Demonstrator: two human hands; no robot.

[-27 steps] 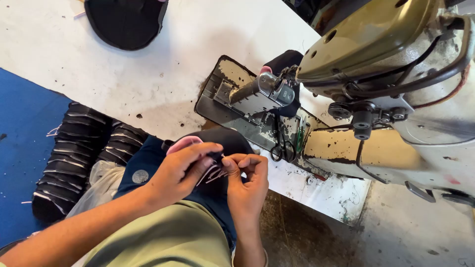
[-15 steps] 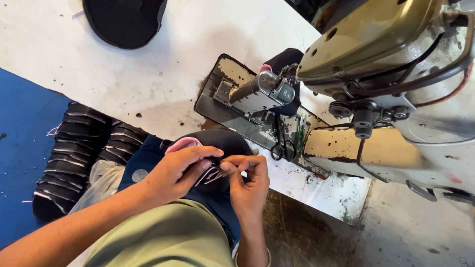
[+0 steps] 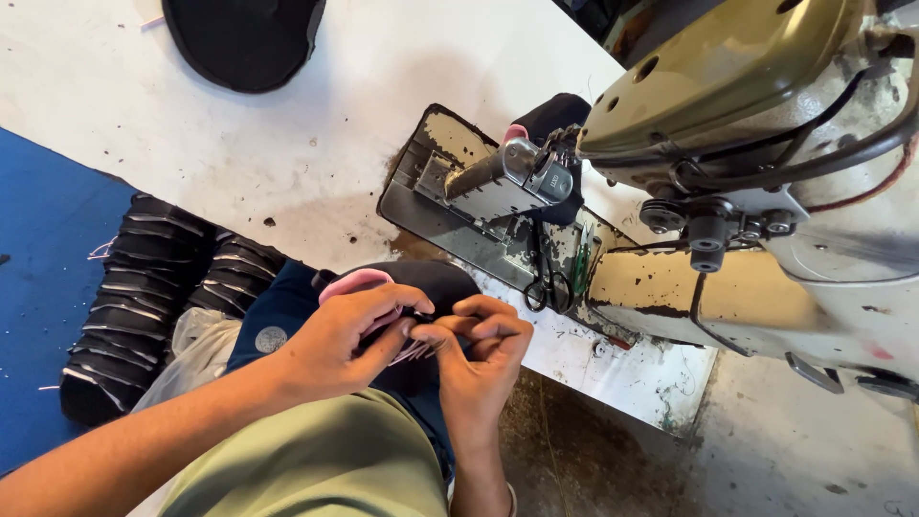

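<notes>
My left hand (image 3: 347, 332) and my right hand (image 3: 481, 356) meet over my lap and both pinch a black fabric piece with a pink lining (image 3: 423, 285). The fingertips touch over thin light strands at its edge. The piece lies just in front of the white table edge, below the cylinder arm (image 3: 498, 177) of an olive industrial sewing machine (image 3: 766, 115). Small black scissors (image 3: 548, 283) rest on the machine base, to the right of my hands.
A white, stained worktable (image 3: 287, 153) holds a dark rounded fabric piece (image 3: 244, 38) at its far edge. Stacks of black striped pieces (image 3: 144, 287) lie to my left on a blue surface (image 3: 38, 287). A plastic bag (image 3: 196, 345) sits beside my leg.
My hands have drawn closer together on the fabric piece. My right fingers have curled in over the edge where my left fingers hold it.
</notes>
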